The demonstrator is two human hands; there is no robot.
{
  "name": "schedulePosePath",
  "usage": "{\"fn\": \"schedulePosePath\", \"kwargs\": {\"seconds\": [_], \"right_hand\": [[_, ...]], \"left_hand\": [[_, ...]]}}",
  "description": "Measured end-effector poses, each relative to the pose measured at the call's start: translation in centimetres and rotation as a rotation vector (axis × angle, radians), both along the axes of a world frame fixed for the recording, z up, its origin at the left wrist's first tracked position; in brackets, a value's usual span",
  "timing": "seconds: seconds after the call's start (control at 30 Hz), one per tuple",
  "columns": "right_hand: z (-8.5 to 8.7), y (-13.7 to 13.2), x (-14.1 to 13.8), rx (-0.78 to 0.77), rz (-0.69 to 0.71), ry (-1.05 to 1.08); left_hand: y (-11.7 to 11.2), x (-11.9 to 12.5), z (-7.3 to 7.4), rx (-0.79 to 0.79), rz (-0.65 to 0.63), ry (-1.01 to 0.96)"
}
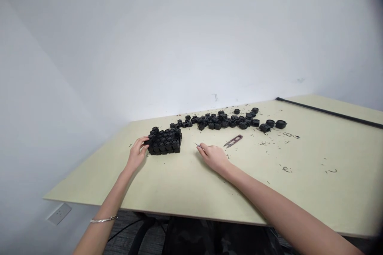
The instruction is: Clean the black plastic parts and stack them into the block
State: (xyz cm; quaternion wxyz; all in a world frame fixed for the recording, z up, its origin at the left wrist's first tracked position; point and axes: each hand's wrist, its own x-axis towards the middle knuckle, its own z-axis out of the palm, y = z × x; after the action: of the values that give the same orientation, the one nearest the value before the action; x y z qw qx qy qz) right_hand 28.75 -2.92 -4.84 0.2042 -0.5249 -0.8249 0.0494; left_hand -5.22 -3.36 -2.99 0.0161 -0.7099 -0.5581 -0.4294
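Pale tabletop (167,191), white wall (179,48) behind; black plastic parts (221,121) strewn, socket (59,213) below.

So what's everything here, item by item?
Flat board table: one, pale yellow, centre.
Block of packed round plastic parts: one, black, left of centre.
Loose round plastic parts: dozens, black, straggling row behind block.
U-shaped steel thread snips: one, silver and purple, right of block.
Plastic trimmings: many, black, scattered rightward.
Long rod: one, black, far table edge.
Wall socket plate: one, white, below table corner.
Silver bangle: one, silver, left wrist.
Left hand: one, touching block.
Right hand: one, beside thin pin.
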Motion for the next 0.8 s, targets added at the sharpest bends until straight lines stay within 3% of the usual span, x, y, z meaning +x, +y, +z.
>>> {"fn": "schedulePosePath", "kwargs": {"seconds": [0.47, 0.6, 0.8], "right_hand": [[0.1, 0.0, -0.2, -0.014, 0.005, -0.054], [0.0, 0.0, -0.2, -0.01, 0.01, -0.055], [0.0, -0.1, -0.1, -0.023, 0.006, -0.057]], "left_hand": [[0.3, 0.2, -0.2, 0.089, 0.06, 0.043], [1.3, 0.7, 1.1, 0.045, 0.167, -0.022], [3.8, 1.7, 3.8, -0.235, 0.355, 0.071]]}}
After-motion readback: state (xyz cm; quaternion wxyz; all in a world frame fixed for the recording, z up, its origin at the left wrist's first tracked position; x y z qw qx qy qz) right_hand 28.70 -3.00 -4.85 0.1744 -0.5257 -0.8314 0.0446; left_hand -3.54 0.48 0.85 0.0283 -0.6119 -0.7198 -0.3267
